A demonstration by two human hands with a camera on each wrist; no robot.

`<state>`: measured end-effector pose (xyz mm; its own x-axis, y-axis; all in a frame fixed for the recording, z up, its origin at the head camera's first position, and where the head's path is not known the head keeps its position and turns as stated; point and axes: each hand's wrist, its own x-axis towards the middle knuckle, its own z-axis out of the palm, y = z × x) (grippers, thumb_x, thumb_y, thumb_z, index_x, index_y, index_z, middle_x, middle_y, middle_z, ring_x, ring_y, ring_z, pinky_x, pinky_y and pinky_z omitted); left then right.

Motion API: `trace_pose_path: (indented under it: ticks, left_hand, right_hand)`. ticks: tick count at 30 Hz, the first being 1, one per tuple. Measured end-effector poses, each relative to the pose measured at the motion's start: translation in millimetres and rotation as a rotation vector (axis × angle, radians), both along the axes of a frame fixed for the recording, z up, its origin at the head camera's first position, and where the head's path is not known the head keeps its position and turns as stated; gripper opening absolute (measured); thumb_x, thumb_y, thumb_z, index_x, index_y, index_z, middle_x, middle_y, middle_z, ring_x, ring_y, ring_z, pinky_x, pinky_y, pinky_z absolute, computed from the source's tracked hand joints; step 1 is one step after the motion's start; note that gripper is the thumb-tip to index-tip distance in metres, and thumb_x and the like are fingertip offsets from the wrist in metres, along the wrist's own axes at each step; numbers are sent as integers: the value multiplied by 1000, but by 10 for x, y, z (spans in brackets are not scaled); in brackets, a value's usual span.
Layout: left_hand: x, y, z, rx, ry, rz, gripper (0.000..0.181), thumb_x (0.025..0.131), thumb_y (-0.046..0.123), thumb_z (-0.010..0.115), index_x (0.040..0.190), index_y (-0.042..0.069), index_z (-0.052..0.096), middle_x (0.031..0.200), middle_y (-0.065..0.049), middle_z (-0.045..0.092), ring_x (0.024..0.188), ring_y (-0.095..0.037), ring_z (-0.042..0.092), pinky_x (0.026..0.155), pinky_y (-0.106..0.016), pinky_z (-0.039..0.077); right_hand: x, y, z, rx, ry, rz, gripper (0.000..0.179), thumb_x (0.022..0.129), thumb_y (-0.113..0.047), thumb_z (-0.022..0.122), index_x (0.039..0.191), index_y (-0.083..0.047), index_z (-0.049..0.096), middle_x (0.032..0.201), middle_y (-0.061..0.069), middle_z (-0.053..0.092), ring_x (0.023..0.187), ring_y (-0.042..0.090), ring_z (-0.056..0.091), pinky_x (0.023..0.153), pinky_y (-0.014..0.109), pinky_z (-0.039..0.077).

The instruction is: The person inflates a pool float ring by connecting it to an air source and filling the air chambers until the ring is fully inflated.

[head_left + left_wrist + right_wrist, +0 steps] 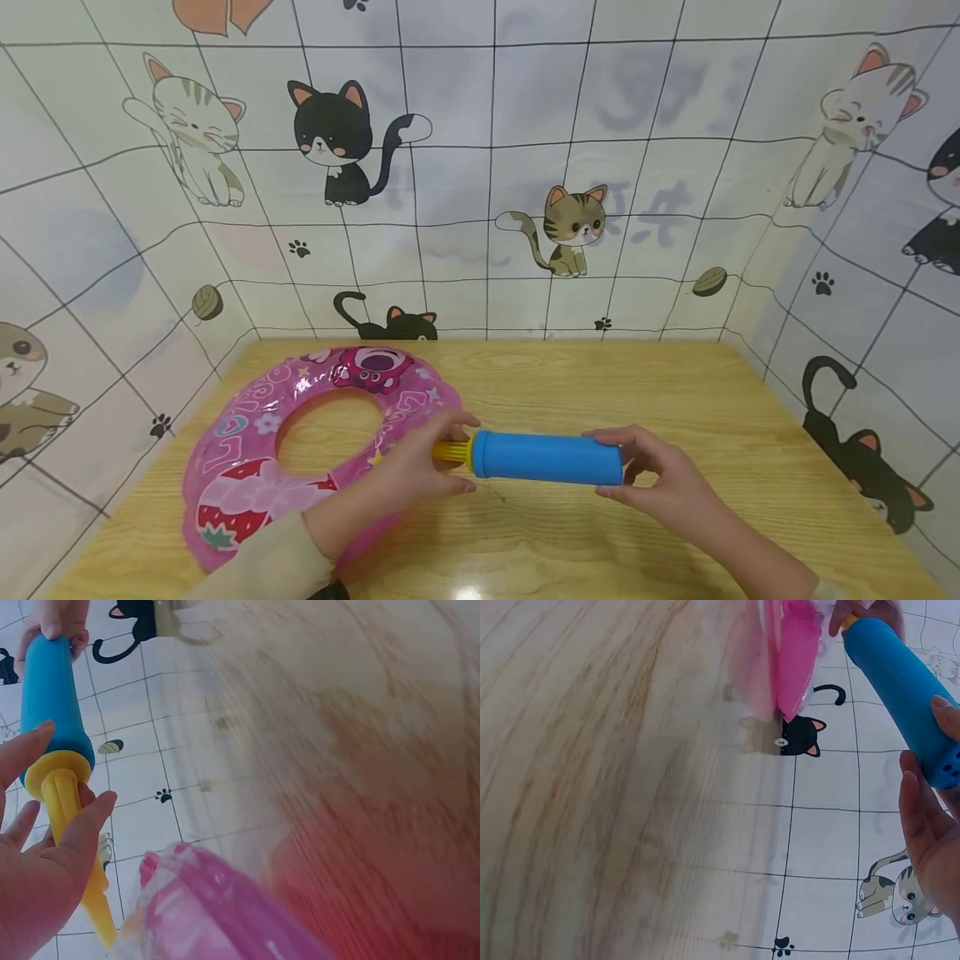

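The person is holding a blue hand pump (547, 457) level, seemingly just above the wooden table (675, 392). The left hand (416, 471) is pinching its yellow nozzle (452, 452) beside the pink swim ring (247, 467); the right hand (660, 479) is curling around the far end.

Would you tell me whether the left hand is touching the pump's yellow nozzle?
Touching: the left wrist view shows the left hand with fingers pinching the yellow nozzle below the blue pump.

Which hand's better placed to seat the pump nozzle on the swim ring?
Left. The left hand pinches the pump at its yellow nozzle, beside the swim ring; the right hand holds the far end.
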<state>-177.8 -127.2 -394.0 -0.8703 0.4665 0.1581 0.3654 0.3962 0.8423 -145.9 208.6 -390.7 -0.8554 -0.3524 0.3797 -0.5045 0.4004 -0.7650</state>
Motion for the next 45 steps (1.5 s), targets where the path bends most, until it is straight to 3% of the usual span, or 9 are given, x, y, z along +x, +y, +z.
trace_pose_path:
  ticks: [7, 13, 16, 19, 25, 34, 40, 45]
  left_hand:
    - [-24, -124, 5, -16, -107, 40, 55, 78, 9, 83, 126, 19, 58, 120, -6, 61, 115, -31, 56, 82, -33, 56]
    - [-53, -254, -9, -103, -63, 77, 49, 80, 17, 82, 124, 21, 60, 121, 1, 63, 118, -27, 55, 89, -36, 53]
    - [-71, -313, -16, -115, -54, 82, 48, 80, 17, 82, 123, 20, 61, 120, 3, 63, 117, -26, 55, 93, -41, 51]
    - [-87, -368, -16, -127, -36, 85, 46, 80, 16, 81, 122, 19, 61, 117, 4, 63, 114, -24, 57, 95, -43, 49]
    - [-106, -420, -3, -120, -11, 48, 42, 82, 13, 79, 120, 16, 61, 113, 2, 65, 112, -26, 59, 95, -44, 50]
    - [-86, -350, -60, -92, 16, -18, 41, 86, 10, 75, 123, 19, 60, 123, -1, 63, 118, -24, 56, 100, -47, 45]
    - [-56, -225, -51, -74, 35, -9, 48, 83, 6, 77, 125, 19, 59, 121, -5, 62, 116, -26, 56, 97, -44, 48]
    - [-15, -118, -22, -9, -27, -8, 61, 79, 3, 80, 131, 21, 53, 118, -6, 58, 116, -30, 55, 85, -33, 55]
  right_hand:
    - [21, 256, 40, 34, 43, -4, 57, 74, -6, 84, 126, -14, 61, 125, -3, 62, 83, 15, 62, 65, 28, 54]
    - [79, 524, 90, 71, 32, -43, 59, 75, -4, 83, 129, -12, 59, 127, -7, 60, 90, 12, 62, 68, 27, 54]
    - [111, 640, 105, 89, 30, -63, 59, 76, -2, 82, 129, -10, 59, 128, -13, 58, 92, 9, 62, 69, 26, 54]
    - [134, 740, 117, 92, 50, -55, 59, 75, 2, 81, 129, -8, 58, 130, -10, 59, 97, 7, 61, 70, 25, 54]
    - [167, 857, 150, 91, 85, -37, 60, 73, 7, 80, 127, -6, 58, 131, -8, 59, 101, 5, 60, 71, 24, 53]
    - [155, 608, 61, 60, 42, -53, 56, 76, 2, 80, 126, -8, 58, 125, -17, 58, 91, 10, 62, 68, 27, 55]
    - [135, 356, 54, 8, -4, -80, 53, 76, -3, 82, 124, -11, 61, 124, -5, 62, 88, 14, 62, 68, 29, 55]
    - [110, 175, 36, -34, -64, -70, 53, 76, -7, 83, 124, -11, 61, 119, 3, 62, 84, 18, 63, 67, 31, 56]
